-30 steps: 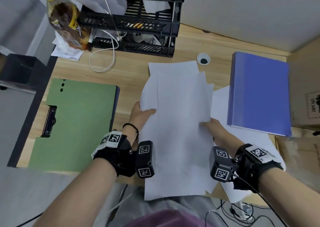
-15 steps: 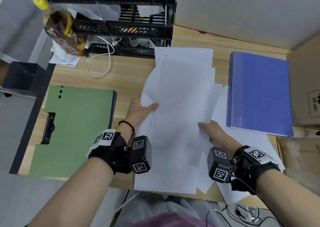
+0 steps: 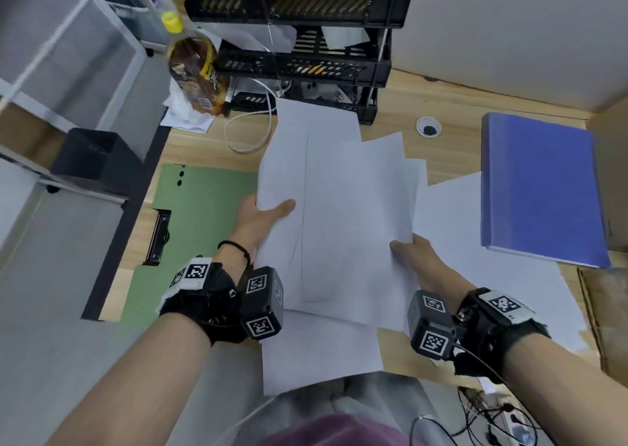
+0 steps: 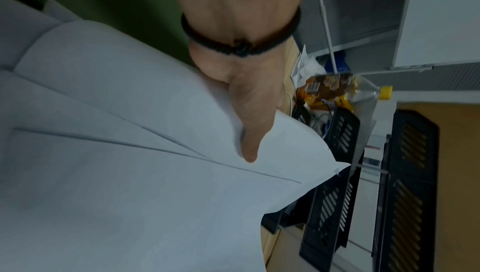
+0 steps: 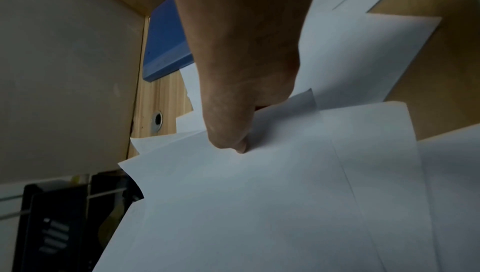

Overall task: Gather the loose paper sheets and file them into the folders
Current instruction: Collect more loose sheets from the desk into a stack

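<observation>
A fanned stack of several white paper sheets (image 3: 343, 221) is held above the wooden desk (image 3: 452, 105). My left hand (image 3: 268, 212) pinches its left edge, thumb on top (image 4: 246, 132), fingers hidden beneath. My right hand (image 3: 413, 251) pinches the right edge, thumb pressed on the top sheet (image 5: 231, 132). An open green folder (image 3: 200, 228) with a black clip lies at the left, partly under the stack. A closed blue folder (image 3: 540, 190) lies at the right. More loose sheets (image 3: 452, 214) rest on the desk under my right hand, and one (image 3: 319, 354) hangs over the near edge.
A black stacked letter tray (image 3: 306, 58) stands at the back, with a tea bottle (image 3: 193, 71) and a white cable (image 3: 251, 129) beside it. A cable hole (image 3: 429, 127) sits mid-desk. A cardboard box (image 3: 611, 180) borders the right side. A black bin (image 3: 91, 160) stands off the desk's left.
The stack has been lifted and shifted left over the green folder's edge, its sheets fanning more. Both hands kept their hold on it.
</observation>
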`<state>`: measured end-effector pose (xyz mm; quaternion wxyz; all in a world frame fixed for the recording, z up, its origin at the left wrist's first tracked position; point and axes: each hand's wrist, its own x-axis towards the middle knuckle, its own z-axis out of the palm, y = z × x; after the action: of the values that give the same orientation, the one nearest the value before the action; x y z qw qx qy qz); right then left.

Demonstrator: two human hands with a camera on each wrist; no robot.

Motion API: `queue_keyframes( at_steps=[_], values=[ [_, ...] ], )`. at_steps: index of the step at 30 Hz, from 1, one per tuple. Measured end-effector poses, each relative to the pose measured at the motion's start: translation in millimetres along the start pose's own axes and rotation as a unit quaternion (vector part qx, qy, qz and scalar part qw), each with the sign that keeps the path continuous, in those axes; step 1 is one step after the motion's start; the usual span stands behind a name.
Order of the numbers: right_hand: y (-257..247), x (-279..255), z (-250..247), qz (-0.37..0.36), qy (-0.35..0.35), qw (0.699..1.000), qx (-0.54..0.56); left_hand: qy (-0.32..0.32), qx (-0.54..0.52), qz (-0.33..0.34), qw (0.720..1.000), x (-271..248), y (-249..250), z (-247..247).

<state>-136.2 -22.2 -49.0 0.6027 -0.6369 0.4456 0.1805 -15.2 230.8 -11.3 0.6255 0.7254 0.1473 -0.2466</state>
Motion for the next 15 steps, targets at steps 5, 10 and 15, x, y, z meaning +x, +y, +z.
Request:
queue_keyframes(
  at_steps=[5, 10, 15],
  values=[
    [-1, -15, 55, -0.003, -0.062, 0.998, -0.034, 0.032, 0.010, -0.053, 0.998, -11, -24, -64],
    [2, -27, 103, -0.004, -0.149, 0.986, -0.077, 0.052, 0.025, -0.105, 0.993, -19, -58, -107],
    [11, -35, 130, 0.015, -0.204, 0.972, -0.115, 0.026, 0.031, -0.113, 0.993, -28, -78, -112]
  ],
)
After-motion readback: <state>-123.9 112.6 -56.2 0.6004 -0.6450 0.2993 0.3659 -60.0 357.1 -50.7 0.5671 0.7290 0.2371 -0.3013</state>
